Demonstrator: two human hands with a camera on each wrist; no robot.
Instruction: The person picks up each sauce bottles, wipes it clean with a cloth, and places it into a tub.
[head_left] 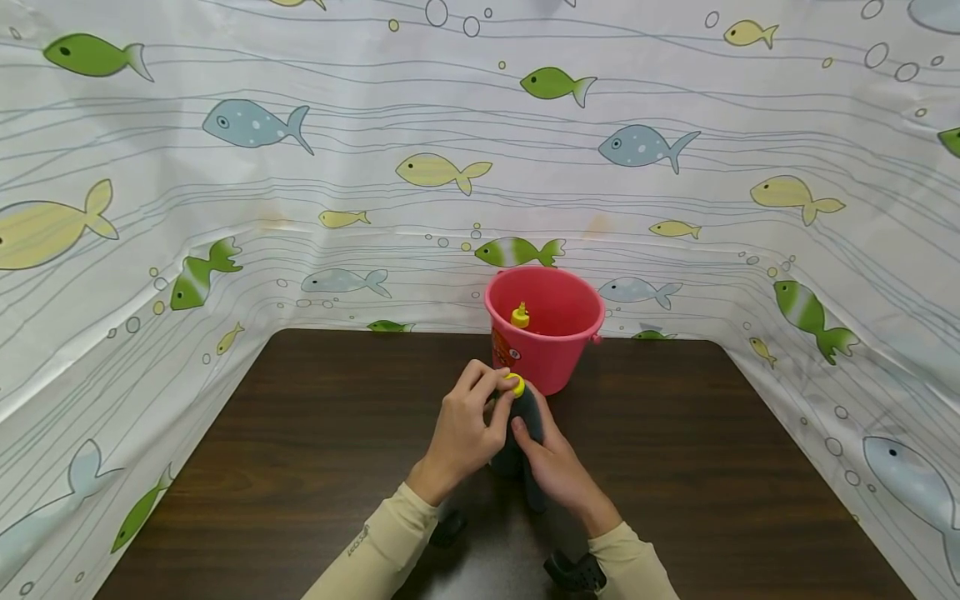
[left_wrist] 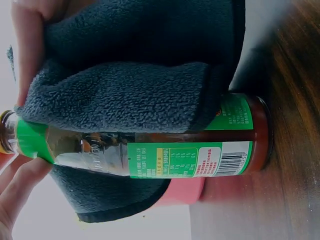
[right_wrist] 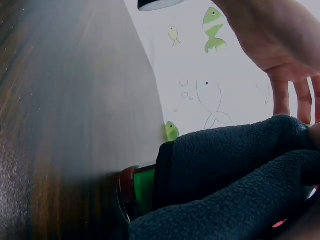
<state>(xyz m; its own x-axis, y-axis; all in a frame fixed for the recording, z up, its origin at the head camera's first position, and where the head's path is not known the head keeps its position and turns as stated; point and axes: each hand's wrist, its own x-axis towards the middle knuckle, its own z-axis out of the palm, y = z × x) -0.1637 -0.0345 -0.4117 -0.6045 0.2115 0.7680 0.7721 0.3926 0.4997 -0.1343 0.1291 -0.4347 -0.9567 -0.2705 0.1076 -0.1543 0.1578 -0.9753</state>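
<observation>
A glass sauce bottle [left_wrist: 192, 160] with green labels and reddish-brown contents stands on the dark table, a dark grey-blue cloth [left_wrist: 125, 97] draped round it. At its top, my left hand [head_left: 465, 425] pinches the yellow cap [head_left: 516, 384] between thumb and fingers. My right hand [head_left: 558, 467] grips the bottle's upper part through the cloth, thumb toward me. In the right wrist view, the cloth [right_wrist: 235, 170] hides most of the bottle, and only its base shows. Behind the hands is a pink bucket [head_left: 547, 362].
Inside the bucket a yellow nozzle top [head_left: 520, 315] shows; whatever is below it is hidden. A white fish-patterned sheet [head_left: 435, 83] surrounds the wooden table [head_left: 315, 433] at the back and sides. Dark straps [head_left: 573, 573] hang by the wrists.
</observation>
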